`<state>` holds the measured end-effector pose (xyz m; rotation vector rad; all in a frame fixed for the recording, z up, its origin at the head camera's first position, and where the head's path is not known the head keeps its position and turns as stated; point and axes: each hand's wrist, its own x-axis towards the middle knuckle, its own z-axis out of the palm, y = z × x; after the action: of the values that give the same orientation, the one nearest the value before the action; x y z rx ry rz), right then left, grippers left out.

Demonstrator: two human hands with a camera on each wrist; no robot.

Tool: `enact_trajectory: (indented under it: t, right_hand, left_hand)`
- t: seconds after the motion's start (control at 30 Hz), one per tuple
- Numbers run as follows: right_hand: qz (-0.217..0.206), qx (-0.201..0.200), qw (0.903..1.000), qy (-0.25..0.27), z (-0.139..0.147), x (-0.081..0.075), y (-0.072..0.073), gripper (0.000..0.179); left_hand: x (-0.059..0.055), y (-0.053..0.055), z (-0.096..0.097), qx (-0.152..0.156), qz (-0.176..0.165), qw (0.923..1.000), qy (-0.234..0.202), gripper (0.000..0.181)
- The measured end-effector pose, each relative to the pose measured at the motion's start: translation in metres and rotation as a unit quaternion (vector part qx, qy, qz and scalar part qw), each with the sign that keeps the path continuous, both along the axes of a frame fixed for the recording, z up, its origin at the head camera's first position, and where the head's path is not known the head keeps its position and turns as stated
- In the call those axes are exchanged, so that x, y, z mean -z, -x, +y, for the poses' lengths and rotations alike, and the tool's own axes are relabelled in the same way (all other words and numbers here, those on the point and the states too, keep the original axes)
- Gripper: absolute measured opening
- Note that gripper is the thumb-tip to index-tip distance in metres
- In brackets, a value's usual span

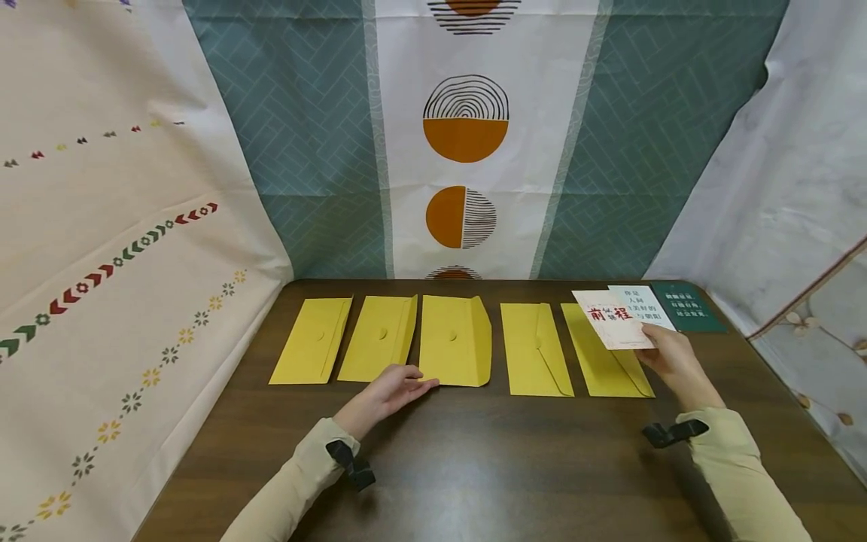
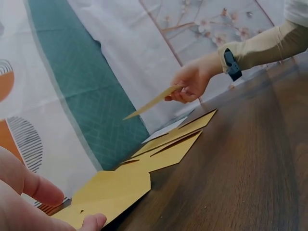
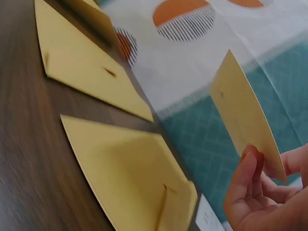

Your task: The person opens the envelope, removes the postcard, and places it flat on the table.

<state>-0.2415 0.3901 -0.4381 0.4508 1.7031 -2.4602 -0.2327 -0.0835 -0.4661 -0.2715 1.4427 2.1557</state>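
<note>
My right hand [image 1: 670, 361] pinches the white card with red characters [image 1: 612, 320] at its near right corner, thumb and fingers on opposite faces. The card is in the air, tilted, over the fifth yellow envelope [image 1: 603, 374] toward the desk's far right corner. I would say this corner hold is good if it remains light: enough to steer the card, not enough to crease it, and the printed face is left mostly uncovered.

My left hand [image 1: 395, 391] has its fingers loosely extended at the near left corner of the third yellow envelope [image 1: 447, 342], which lies flat with its flap spread toward the desk's right edge. I cannot tell whether they press or only touch. A gentle steadying there would be best, I think, since thin paper may slide or buckle if pushed.

To the right, the fourth yellow envelope [image 1: 528, 350] lies between the third and fifth; to the left are the second [image 1: 377, 339] and first [image 1: 311, 342]. Near the desk's [image 1: 460, 459] far right corner lie another white card [image 1: 646, 307] and a green card [image 1: 687, 307]. I judge it wise to carry my sleeve high enough to disturb none of them
</note>
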Motion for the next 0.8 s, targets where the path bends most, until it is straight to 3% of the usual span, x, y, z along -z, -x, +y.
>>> enact_trajectory:
  t: [0.07,0.2,0.4,0.67,0.8]
  right_hand:
    - [-0.003,0.002,1.0,0.002,0.009,0.002,-0.001,0.022]
    - [-0.014,0.015,0.9998,-0.005,0.028,0.006,-0.003,0.027]
    - [-0.044,0.033,0.9981,-0.03,0.052,0.011,-0.01,0.015]
    - [-0.055,0.019,0.9935,-0.097,0.08,0.018,-0.015,0.03]
    - [-0.072,0.02,0.9811,-0.179,0.092,0.021,-0.017,0.025]
  left_hand:
    - [-0.001,-0.001,0.0,0.0,0.005,1.0,0.006,0.005]
    - [-0.002,-0.003,0.0,-0.001,0.007,0.9999,0.012,0.008]
    - [-0.004,-0.005,-0.001,0.0,0.018,0.9993,0.034,0.018]
    - [-0.008,-0.009,-0.003,0.019,0.041,0.9949,0.091,0.02]
    - [-0.011,-0.009,-0.004,0.039,0.059,0.9912,0.112,0.022]
